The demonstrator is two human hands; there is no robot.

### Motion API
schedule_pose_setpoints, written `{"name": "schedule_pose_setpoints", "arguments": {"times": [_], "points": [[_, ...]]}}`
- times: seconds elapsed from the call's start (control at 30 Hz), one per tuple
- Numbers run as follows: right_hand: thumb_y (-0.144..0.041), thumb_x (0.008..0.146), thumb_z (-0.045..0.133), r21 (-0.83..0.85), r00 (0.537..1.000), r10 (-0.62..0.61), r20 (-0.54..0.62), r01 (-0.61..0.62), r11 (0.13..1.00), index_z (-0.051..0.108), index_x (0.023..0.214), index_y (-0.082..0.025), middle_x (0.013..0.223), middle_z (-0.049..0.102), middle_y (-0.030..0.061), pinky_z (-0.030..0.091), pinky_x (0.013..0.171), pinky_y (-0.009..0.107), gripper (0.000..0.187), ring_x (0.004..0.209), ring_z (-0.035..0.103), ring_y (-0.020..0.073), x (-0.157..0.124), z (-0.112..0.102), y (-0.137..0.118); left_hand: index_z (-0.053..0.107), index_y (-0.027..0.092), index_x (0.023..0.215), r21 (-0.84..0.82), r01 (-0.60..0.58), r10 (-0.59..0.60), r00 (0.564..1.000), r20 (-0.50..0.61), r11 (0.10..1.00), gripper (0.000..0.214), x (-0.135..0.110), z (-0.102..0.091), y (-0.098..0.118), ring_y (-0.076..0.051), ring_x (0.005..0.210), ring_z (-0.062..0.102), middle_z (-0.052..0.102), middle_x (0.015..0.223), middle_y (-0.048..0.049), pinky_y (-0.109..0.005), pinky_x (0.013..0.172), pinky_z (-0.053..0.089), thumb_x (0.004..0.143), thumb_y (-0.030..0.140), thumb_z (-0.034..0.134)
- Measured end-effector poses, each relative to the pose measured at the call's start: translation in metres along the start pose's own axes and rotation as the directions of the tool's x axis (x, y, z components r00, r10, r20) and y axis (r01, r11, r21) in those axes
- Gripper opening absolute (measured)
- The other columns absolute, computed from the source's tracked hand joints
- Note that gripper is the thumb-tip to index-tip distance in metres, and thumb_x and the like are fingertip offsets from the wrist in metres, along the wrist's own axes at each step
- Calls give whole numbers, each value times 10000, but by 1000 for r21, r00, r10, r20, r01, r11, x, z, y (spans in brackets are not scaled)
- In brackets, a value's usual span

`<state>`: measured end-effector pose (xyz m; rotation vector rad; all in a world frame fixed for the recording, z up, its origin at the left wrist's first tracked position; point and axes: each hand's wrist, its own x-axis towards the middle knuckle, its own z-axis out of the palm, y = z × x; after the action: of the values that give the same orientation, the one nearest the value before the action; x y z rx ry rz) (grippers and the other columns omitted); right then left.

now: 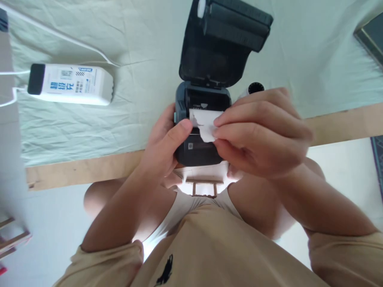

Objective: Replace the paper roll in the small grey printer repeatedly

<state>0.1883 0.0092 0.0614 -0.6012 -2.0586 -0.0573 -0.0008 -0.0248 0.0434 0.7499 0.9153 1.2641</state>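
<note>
A small dark label printer point(200, 153) stands at the table's front edge with its lid point(221, 40) flipped up and open. A white paper strip point(205, 124) comes out of its roll bay. My left hand point(163, 147) grips the printer's left side, thumb pressed on the strip's left end. My right hand point(260, 133) pinches the strip's right end between thumb and fingers, just above the printer's front. A paper roll end point(255, 87) peeks out behind my right hand.
A white power bank point(70, 84) with a white cable point(60, 38) lies at the left on the pale green cloth point(137, 107). The wooden table edge point(83, 169) runs across. A dark framed object point(371, 38) sits at the far right.
</note>
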Motion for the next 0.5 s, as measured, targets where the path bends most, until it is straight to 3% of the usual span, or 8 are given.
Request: {"name": "schedule_pose_setpoints", "arguments": {"times": [0.1,0.23,0.3,0.37,0.43,0.5], "points": [[-123,911,777,24,997,-23,78,21,999,667,881,-241,921,832,-54,486,673,375,164,799,752,156,-7,1,1,720,191,1266,5,-120,119,990,71,993,463,3,-8,-7,-150,890,732,761,1013,-10,-236,738,596,883,395,882],[-337,1032,716,66,991,-19,132,10,998,682,972,-258,965,832,-33,535,725,381,105,896,763,168,-13,0,5,657,230,1300,123,-166,147,977,156,978,631,9,-20,-14,-166,960,728,764,1069,2,-269,833,606,745,253,957],[-356,1044,688,106,994,-20,108,8,994,685,982,-253,963,820,0,577,782,385,120,902,762,181,-12,-4,7,640,239,1302,171,-172,144,976,166,970,674,12,-25,-16,-183,994,734,769,1116,-3,-287,852,608,709,242,961],[-288,1024,678,105,997,70,20,-72,992,677,1031,-258,1061,809,25,603,832,369,31,961,759,186,-11,-8,8,624,248,1319,192,-174,139,974,181,966,717,11,-26,-14,-194,989,748,778,1140,-6,-291,821,610,689,255,965],[-255,1002,661,88,971,236,-27,-233,968,657,1175,-279,1319,752,49,613,846,350,174,1108,748,205,-9,-12,9,622,249,1339,202,-169,133,974,184,965,757,8,-25,-11,-188,948,751,787,1141,-7,-274,776,601,666,241,969],[-284,1013,616,90,926,377,31,-378,921,586,1357,-323,1552,617,46,614,853,353,348,1283,701,248,-7,-13,11,647,218,1364,213,-92,69,991,112,973,694,2,-20,-5,-183,968,740,790,1165,-33,-257,799,591,726,166,916]]}}
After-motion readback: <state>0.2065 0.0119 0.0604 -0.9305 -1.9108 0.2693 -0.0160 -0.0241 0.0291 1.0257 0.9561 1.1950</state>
